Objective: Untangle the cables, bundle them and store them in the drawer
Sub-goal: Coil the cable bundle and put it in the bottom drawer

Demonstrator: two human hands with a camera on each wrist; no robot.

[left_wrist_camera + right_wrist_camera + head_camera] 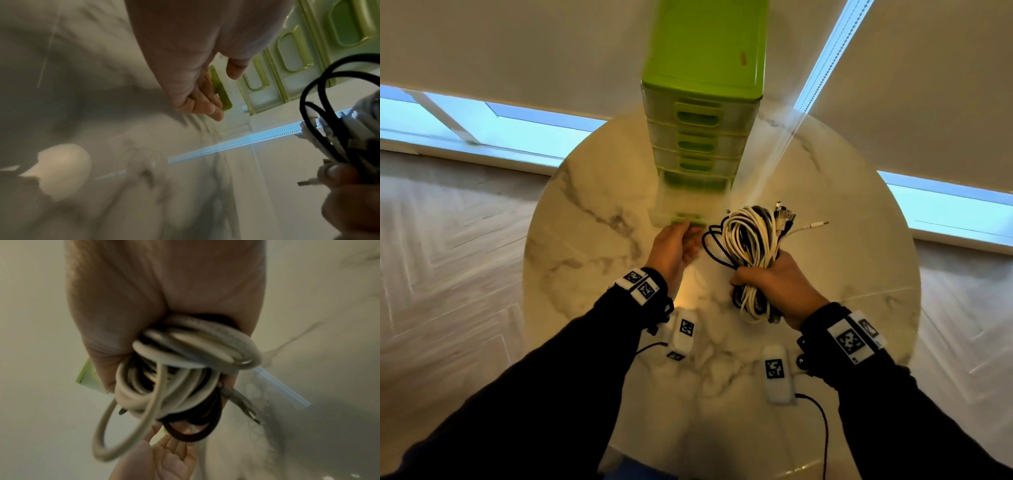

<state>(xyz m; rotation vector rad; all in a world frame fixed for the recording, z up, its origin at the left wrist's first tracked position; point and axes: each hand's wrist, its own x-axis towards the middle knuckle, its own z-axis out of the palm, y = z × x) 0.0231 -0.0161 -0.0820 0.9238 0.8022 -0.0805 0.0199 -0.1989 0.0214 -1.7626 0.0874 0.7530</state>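
A green drawer tower (pixel 703 65) stands at the back of the round marble table (pixel 592 212). Its bottom clear drawer (pixel 681 209) is pulled partly out. My left hand (pixel 678 240) hooks its fingers (pixel 205 102) round that drawer's green handle (pixel 221 95), with the thumb above it. To the right, my right hand (pixel 780 287) grips a coiled bundle of white and black cables (pixel 751 240) above the table. Several plug ends stick out at the bundle's top. In the right wrist view the cable bundle (pixel 174 369) fills my fist (pixel 164 305).
Two white tagged boxes (pixel 683 330) (pixel 777 373) with thin black wires lie on the near part of the table. Upper drawers (pixel 697 116) of the tower are closed. Beyond the table edge are wooden floor and low bright windows.
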